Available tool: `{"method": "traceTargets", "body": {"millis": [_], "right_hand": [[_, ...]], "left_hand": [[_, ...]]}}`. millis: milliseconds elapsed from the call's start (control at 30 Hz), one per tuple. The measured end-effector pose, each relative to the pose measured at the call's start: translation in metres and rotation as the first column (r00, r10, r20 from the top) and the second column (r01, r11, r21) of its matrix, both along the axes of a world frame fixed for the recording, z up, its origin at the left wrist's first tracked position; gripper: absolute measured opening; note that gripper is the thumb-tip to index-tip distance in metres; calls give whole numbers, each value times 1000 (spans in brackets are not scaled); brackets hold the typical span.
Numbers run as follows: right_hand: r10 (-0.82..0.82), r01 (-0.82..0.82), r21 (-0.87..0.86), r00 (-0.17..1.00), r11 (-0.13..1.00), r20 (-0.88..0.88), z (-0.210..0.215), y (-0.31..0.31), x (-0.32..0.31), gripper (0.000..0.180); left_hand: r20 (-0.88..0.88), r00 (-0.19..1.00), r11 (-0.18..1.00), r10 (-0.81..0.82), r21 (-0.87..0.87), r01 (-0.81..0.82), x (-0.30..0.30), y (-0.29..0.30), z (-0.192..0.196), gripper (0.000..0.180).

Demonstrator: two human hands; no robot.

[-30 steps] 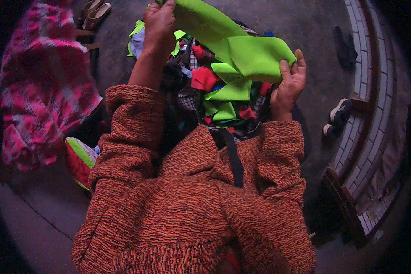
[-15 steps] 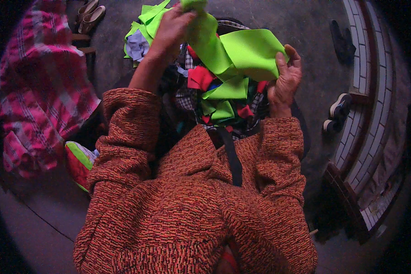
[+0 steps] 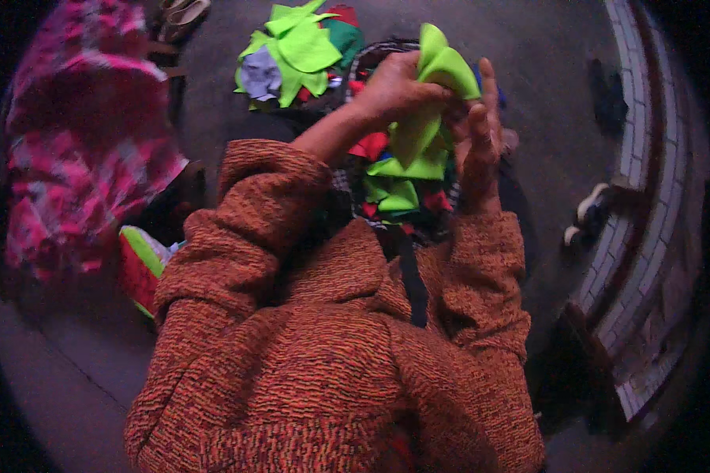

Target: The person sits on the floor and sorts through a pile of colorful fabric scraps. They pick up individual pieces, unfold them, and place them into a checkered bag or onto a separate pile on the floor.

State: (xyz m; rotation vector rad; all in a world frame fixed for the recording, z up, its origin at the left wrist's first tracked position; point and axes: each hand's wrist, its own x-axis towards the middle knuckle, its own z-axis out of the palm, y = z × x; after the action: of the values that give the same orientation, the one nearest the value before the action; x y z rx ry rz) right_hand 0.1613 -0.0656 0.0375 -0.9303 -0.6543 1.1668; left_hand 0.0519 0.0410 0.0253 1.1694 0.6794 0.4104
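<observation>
My left hand (image 3: 397, 91) pinches a neon-green piece of cloth (image 3: 446, 66), which is bent over in a loop with a flap hanging below the fingers. My right hand (image 3: 478, 154) is just right of the cloth, fingers stretched upward and apart; whether it touches the cloth's edge I cannot tell. Under both hands sits a dark, checked-cloth-lined holder full of scraps. A flat green scrap (image 3: 418, 166), a red scrap (image 3: 369, 147) and smaller green pieces (image 3: 398, 197) show in it.
Beyond my left forearm lies a heap of green scraps (image 3: 304, 49) with a grey-blue piece (image 3: 260, 76) on it. A pink checked cloth (image 3: 95, 158) hangs at left, near a red-and-green item (image 3: 140, 268). Shoes (image 3: 588, 211) stand by the tiled step (image 3: 661, 158) at right.
The green cloth, stretched between both hands before, is now folded together. My left hand has come right and down toward my right hand, whose fingers have let go and straightened. The view has shifted slightly.
</observation>
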Motion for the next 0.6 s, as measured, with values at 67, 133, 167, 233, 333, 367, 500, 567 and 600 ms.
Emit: {"method": "traceTargets", "body": {"millis": [67,133,167,233,333,367,500,567,600], "right_hand": [[-98,110,-47,974,993,206,8,8,-16,72],[-138,174,-135,961,976,241,8,6,-2,70],[-206,229,-81,952,970,227,5,8,2,64],[-256,283,-122,946,951,198,0,7,13,63],[-306,341,-166,930,925,205,-4,5,21,60],[-303,340,-167,929,925,215,-5,6,21,59],[-319,362,-178,920,915,229,-15,5,27,48],[-336,383,-199,912,902,234,-20,4,31,43],[-339,386,-196,911,901,236,-20,4,31,42]], "left_hand": [[68,989,965,133,219,-145,-6,9,-27,25],[22,972,929,236,288,-232,-11,24,-21,25],[1,966,926,260,283,-249,-15,32,-15,27],[-63,940,916,336,254,-311,-30,43,15,30],[42,881,846,471,261,-464,-54,59,33,27],[10,875,839,484,279,-467,-83,83,4,27],[69,775,715,629,341,-611,-108,91,23,26],[100,722,648,685,371,-666,-117,97,23,25],[109,693,612,713,386,-690,-122,99,24,25]]}}
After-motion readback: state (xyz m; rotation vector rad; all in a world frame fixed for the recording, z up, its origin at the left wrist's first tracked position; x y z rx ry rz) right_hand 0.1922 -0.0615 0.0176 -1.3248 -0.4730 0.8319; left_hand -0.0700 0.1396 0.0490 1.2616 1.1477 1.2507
